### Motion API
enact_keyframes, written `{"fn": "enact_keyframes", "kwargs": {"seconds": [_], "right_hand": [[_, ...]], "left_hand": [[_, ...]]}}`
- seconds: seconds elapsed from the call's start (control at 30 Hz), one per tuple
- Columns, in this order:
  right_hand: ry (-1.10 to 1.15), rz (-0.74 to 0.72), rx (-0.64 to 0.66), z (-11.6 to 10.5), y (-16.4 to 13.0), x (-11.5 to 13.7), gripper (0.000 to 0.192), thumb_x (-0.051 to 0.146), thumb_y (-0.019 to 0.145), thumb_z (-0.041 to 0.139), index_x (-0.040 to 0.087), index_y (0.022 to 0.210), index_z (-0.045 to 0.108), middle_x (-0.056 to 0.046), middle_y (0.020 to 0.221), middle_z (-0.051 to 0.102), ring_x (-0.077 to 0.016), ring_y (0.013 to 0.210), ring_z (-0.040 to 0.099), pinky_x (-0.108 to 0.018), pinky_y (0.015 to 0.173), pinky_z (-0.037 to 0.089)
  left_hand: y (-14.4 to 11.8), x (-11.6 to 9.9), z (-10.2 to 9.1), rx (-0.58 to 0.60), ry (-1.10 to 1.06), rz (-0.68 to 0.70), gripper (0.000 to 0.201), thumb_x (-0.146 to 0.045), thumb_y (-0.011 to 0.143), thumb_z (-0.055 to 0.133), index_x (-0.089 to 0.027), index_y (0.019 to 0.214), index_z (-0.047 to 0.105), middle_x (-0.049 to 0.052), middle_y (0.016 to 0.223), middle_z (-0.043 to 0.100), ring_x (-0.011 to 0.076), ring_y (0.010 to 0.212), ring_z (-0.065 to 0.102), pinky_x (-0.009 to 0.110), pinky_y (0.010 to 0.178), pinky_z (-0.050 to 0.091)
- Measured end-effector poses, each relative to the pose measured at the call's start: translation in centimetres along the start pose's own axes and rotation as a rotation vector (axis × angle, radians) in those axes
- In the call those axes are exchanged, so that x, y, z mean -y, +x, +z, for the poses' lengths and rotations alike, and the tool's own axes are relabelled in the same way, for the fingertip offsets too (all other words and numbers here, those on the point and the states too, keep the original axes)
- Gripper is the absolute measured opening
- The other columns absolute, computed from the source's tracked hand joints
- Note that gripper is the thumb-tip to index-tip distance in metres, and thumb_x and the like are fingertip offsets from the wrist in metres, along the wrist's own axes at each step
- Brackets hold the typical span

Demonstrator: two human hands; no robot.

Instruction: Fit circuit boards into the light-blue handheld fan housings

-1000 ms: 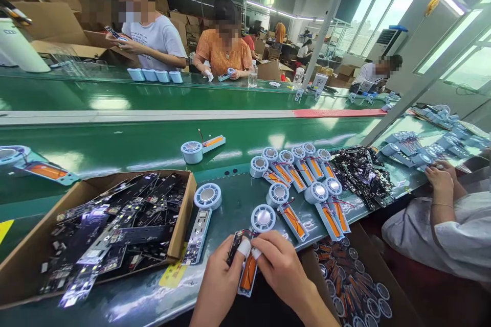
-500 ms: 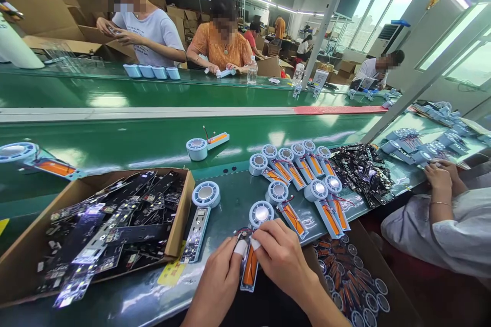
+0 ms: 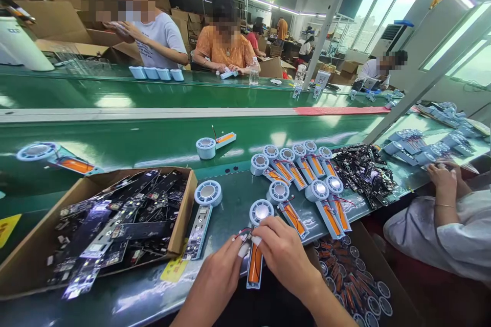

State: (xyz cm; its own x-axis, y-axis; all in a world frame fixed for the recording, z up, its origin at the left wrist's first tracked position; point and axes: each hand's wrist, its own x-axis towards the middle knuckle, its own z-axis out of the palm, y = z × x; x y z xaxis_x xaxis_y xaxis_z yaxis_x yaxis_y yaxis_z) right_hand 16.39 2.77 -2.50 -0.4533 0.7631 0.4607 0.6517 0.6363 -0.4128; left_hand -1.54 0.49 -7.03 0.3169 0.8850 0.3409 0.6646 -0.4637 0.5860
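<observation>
Starting from the left edge of the green workbench [image 3: 230,214], a cardboard box [image 3: 34,245] full of black circuit boards [image 3: 115,225] stands there, and one finished blue unit [image 3: 203,214] lies just beside its right wall. At the near edge my left hand [image 3: 218,278] and my right hand [image 3: 284,255] both pinch the blue handheld fan part [image 3: 256,253], fingertips closed on its top, where the orange battery [image 3: 254,265] sits. Further right, more blue fan parts [image 3: 303,179] lie in rows, then a pile of black boards [image 3: 364,171].
</observation>
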Motion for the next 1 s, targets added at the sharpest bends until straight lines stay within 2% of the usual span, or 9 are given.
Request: {"fn": "enact_keyframes", "kwargs": {"seconds": [0.13,0.27,0.4,0.57,0.63,0.7,0.77,0.83,1.0], "right_hand": [[0.088,-0.058,0.107,-0.4,0.4,-1.3,0.025,0.013,0.101,0.049,0.020,0.119,0.064,-0.006,0.102,0.068,-0.0193,0.092,0.063,-0.030,0.078,0.053],[0.091,-0.114,0.162,-0.7,0.6,-2.0,0.020,0.013,0.100,0.051,0.019,0.107,0.069,-0.007,0.099,0.069,-0.0190,0.089,0.063,-0.030,0.079,0.053],[0.118,-0.066,0.223,-2.1,0.9,-1.6,0.017,0.013,0.098,0.054,0.019,0.105,0.068,-0.006,0.101,0.069,-0.0183,0.091,0.064,-0.029,0.080,0.054],[0.206,-0.047,0.317,-4.2,2.7,-0.5,0.032,0.007,0.095,0.051,0.022,0.120,0.064,-0.004,0.120,0.069,-0.0170,0.109,0.065,-0.028,0.093,0.052],[0.135,-0.124,0.366,-3.9,3.7,-0.3,0.035,0.004,0.093,0.049,0.023,0.117,0.066,-0.004,0.117,0.071,-0.0172,0.106,0.067,-0.027,0.087,0.053],[0.064,-0.194,0.448,-3.2,4.5,-0.3,0.028,0.005,0.091,0.053,0.023,0.106,0.069,-0.002,0.103,0.074,-0.0165,0.092,0.070,-0.024,0.074,0.053],[0.046,-0.192,0.464,-2.6,4.9,-0.5,0.020,0.008,0.091,0.058,0.022,0.097,0.071,-0.001,0.093,0.073,-0.0157,0.083,0.069,-0.023,0.068,0.050],[0.124,-0.134,0.407,-2.2,4.9,-0.7,0.019,0.007,0.092,0.059,0.020,0.096,0.072,-0.002,0.091,0.073,-0.0154,0.083,0.068,-0.023,0.071,0.050],[0.413,0.042,0.225,-2.2,3.5,-0.9,0.019,0.007,0.093,0.057,0.019,0.095,0.072,-0.002,0.088,0.071,-0.0146,0.082,0.066,-0.024,0.075,0.051]], "left_hand": [[0.5,0.1,-1.0,0.114,-0.087,-0.023,0.031,-0.014,0.096,0.033,-0.021,0.102,0.063,0.006,0.091,0.075,0.0220,0.081,0.074,0.030,0.066,0.056],[1.1,-0.1,-1.8,0.226,-0.119,-0.060,0.030,-0.015,0.097,0.032,-0.022,0.099,0.062,0.004,0.088,0.073,0.0212,0.079,0.072,0.029,0.067,0.053],[1.0,-0.6,-1.7,0.244,-0.038,-0.050,0.034,-0.013,0.096,0.031,-0.023,0.101,0.063,0.005,0.094,0.074,0.0224,0.085,0.073,0.030,0.070,0.054],[-0.1,-1.5,-0.2,0.156,0.297,-0.014,0.043,-0.004,0.088,0.031,-0.020,0.108,0.065,0.011,0.099,0.073,0.0257,0.077,0.074,0.034,0.061,0.058],[-0.5,-1.6,0.3,0.076,0.410,0.031,0.046,0.001,0.083,0.031,-0.018,0.106,0.066,0.012,0.097,0.073,0.0255,0.075,0.074,0.033,0.058,0.058],[-0.7,-1.6,0.5,0.007,0.457,0.067,0.047,0.003,0.081,0.031,-0.018,0.104,0.065,0.012,0.095,0.073,0.0251,0.076,0.074,0.032,0.060,0.059],[-1.0,-1.5,0.5,-0.019,0.434,0.060,0.045,0.003,0.083,0.030,-0.018,0.101,0.065,0.011,0.092,0.072,0.0246,0.075,0.073,0.033,0.061,0.059],[-1.5,-1.2,0.5,-0.027,0.339,0.006,0.044,0.000,0.086,0.030,-0.019,0.103,0.065,0.010,0.089,0.071,0.0236,0.072,0.072,0.032,0.059,0.059],[-2.3,-0.7,0.8,-0.139,-0.042,-0.252,0.042,-0.020,0.097,0.037,-0.017,0.137,0.051,0.012,0.113,0.072,0.0228,0.098,0.073,0.032,0.078,0.061]]}}
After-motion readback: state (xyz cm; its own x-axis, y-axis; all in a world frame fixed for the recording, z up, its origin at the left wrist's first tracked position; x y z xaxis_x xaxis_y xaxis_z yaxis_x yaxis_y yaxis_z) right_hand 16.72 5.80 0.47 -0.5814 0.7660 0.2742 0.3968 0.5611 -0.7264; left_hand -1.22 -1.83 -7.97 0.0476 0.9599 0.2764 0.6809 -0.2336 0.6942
